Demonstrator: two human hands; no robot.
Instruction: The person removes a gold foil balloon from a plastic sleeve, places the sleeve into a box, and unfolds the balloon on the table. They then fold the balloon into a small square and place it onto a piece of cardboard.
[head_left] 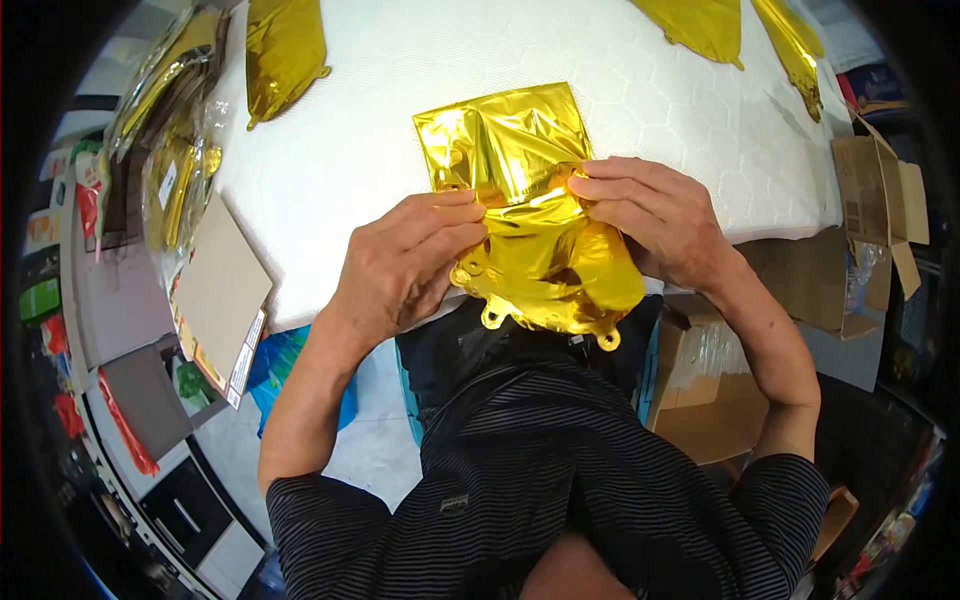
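Note:
A flat, shiny gold foil balloon (545, 235) lies partly on the white padded surface, its near end hanging over the front edge toward my lap. Small tabs with holes stick out along that near end. The far part is a squared, creased panel. My left hand (405, 250) pinches the foil at its left side, fingertips pressed together. On the right side my right hand (655, 215) also pinches the foil, thumb hidden beneath. A crease runs across the balloon between both hands.
More gold foil balloons (283, 55) lie at the far left and far right of the white padded table (350, 150). Plastic-wrapped packs (180, 185) and a cardboard sheet (222, 275) stand at the left edge. Open cardboard boxes (700, 390) sit at the right.

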